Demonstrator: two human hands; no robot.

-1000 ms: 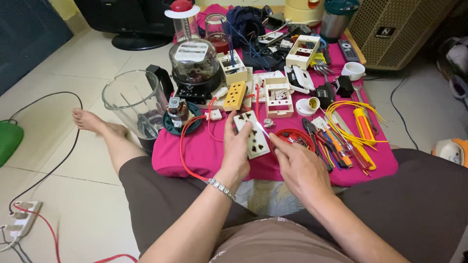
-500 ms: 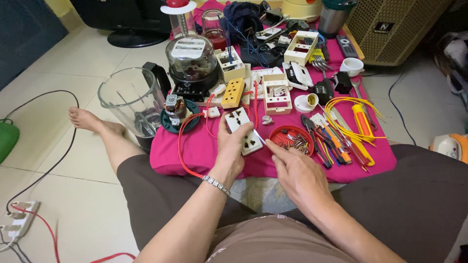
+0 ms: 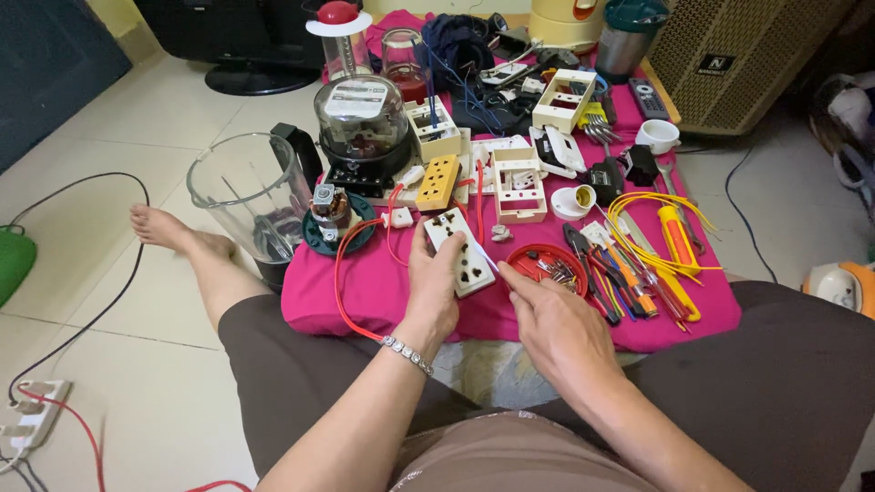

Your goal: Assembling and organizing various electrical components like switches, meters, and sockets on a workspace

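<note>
the left hand (image 3: 433, 282) grips a white socket plate (image 3: 461, 252) from its left edge, tilted above the pink cloth (image 3: 365, 292). the right hand (image 3: 547, 319) pinches a thin tool (image 3: 488, 261) whose tip touches the plate's right edge, just beside a red dish (image 3: 547, 264). compared with a second ago, the plate sits nearer the body and the right hand has closed in on it.
</note>
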